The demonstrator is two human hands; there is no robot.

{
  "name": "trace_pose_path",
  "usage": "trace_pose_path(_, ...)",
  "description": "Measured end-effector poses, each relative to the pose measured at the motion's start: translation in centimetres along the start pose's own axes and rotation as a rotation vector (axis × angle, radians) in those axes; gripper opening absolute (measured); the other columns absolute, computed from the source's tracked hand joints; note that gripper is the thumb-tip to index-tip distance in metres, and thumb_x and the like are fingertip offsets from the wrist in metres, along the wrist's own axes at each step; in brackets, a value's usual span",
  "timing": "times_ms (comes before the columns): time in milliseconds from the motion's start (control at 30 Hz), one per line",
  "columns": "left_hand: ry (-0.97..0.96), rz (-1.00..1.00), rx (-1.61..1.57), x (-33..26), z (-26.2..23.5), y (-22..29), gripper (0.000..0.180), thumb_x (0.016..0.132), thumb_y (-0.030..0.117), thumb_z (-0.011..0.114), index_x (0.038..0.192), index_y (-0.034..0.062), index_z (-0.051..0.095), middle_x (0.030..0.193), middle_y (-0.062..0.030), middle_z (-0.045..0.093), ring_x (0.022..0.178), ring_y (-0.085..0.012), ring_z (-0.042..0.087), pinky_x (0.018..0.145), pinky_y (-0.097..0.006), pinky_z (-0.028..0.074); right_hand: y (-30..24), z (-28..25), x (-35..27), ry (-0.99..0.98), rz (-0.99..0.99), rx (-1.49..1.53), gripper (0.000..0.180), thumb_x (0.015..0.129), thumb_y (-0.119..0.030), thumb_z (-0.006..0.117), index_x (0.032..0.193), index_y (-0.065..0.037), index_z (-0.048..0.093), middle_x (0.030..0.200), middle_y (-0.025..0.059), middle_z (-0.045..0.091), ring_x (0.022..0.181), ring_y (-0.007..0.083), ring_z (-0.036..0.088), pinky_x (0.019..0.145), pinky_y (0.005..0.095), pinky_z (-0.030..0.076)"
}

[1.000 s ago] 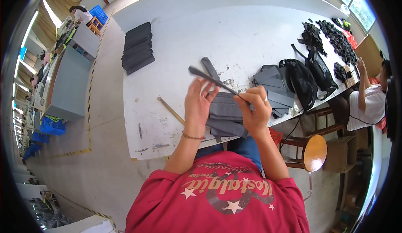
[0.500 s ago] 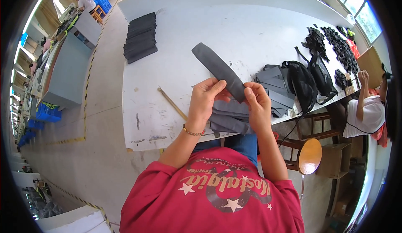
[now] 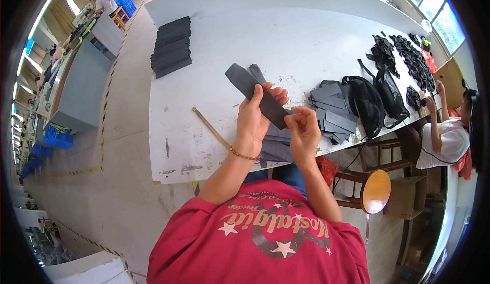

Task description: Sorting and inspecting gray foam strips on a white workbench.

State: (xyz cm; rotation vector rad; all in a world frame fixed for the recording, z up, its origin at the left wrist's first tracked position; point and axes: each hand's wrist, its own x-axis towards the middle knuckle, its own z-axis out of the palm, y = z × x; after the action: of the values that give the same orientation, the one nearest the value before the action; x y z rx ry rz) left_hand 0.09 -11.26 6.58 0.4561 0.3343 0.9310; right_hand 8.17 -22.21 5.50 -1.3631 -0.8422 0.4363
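A dark grey fabric strip (image 3: 242,81) slants above the white table (image 3: 219,39), held up by both hands. My left hand (image 3: 253,115) grips it round the middle, thumb on top and fingers beneath. At its lower end my right hand (image 3: 304,129) pinches the strip between thumb and fingers. A second narrow grey end (image 3: 256,71) shows behind the strip; whether it belongs to the same piece I cannot tell. Under my hands lies a pile of similar grey strips (image 3: 278,150), partly hidden.
A neat stack of dark strips (image 3: 172,46) lies far left. A wooden stick (image 3: 208,124) rests left of my hands. To the right are loose grey pieces (image 3: 334,105), black bags (image 3: 368,108) and small black parts (image 3: 411,59). A seated person (image 3: 444,136) works beyond a round stool (image 3: 376,191).
The strip has shifted slightly left and turned. My left hand has slid farther under it, my right hand has moved left and lower, and a second grey end has come into sight.
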Motion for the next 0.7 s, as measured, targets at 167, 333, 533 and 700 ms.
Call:
trace_pose_path(167, -0.025, -0.073, 0.046, 0.7, 0.1, 0.0, 0.039, 0.102, 0.033, 0.054, 0.116, -0.0030, 0.057, 0.105, -0.0174, 0.067, 0.100, -0.0323, 0.067, 0.090, -0.045, 0.056, 0.4, -1.4, 0.9, -0.068, 0.257, 0.156, 0.024, 0.095, -0.007, 0.063, 0.115, 0.002, 0.052, 0.082, 0.0038, 0.062, 0.074, 0.0113, 0.060, 0.068, 0.0245, 0.050)
trace_pose_path(333, -0.010, -0.063, 0.185, 0.5, 1.0, -0.4, 0.064, 0.093, 0.051, 0.063, 0.125, -0.0026, 0.050, 0.105, -0.0137, 0.066, 0.092, -0.0239, 0.067, 0.083, -0.039, 0.055, 0.2, -1.1, 1.3, -0.072, 0.228, 0.385, 0.028, 0.095, -0.006, 0.063, 0.119, 0.001, 0.051, 0.084, 0.0029, 0.063, 0.076, 0.0112, 0.060, 0.071, 0.0243, 0.048)
trace_pose_path(533, 0.062, -0.109, 0.517, -3.2, -2.0, -2.1, 0.039, 0.090, 0.036, 0.073, 0.103, 0.0014, 0.061, 0.086, -0.0041, 0.064, 0.072, -0.0118, 0.063, 0.057, -0.027, 0.053, 0.7, -0.2, 0.7, 0.087, 0.090, 0.343, 0.026, 0.096, -0.005, 0.062, 0.119, 0.000, 0.051, 0.087, 0.0021, 0.063, 0.080, 0.0080, 0.057, 0.074, 0.0230, 0.047)
trace_pose_path(700, 0.039, -0.082, 0.529, -3.3, -1.6, -2.1, 0.023, 0.091, 0.020, 0.072, 0.090, -0.0023, 0.067, 0.075, -0.0058, 0.067, 0.063, -0.0135, 0.066, 0.054, -0.026, 0.054, 1.1, 0.1, -0.3, 0.120, -0.007, 0.072, 0.025, 0.097, -0.009, 0.062, 0.118, 0.000, 0.051, 0.091, 0.0023, 0.063, 0.081, 0.0069, 0.056, 0.074, 0.0222, 0.045)
